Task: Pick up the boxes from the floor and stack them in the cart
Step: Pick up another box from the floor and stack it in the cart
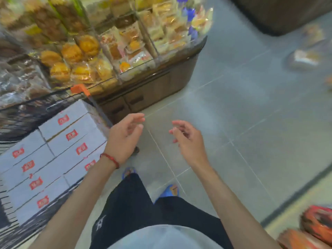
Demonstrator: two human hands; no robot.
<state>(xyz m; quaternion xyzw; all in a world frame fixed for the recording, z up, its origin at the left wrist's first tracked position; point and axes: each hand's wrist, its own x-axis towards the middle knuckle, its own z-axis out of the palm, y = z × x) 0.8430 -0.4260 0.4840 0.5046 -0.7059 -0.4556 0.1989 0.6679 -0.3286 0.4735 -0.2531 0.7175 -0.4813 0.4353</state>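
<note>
Several flat white boxes [59, 153] with red labels lie stacked side by side in the black wire cart [21, 114] at the left; the cart has an orange corner piece [79, 89]. My left hand [124, 137], with a red string on the wrist, hangs just right of the cart's edge, fingers relaxed and empty. My right hand [188, 141] is out over the grey tiled floor [242, 114], fingers loosely spread, holding nothing. The view is blurred by motion.
A wooden display stand [152, 90] full of wrapped bakery goods rises behind the cart. Blurred wrapped packages [305, 58] lie on the floor at the far right. Orange packets [316, 225] sit at the bottom right. My legs and blue slippers [168, 191] are below.
</note>
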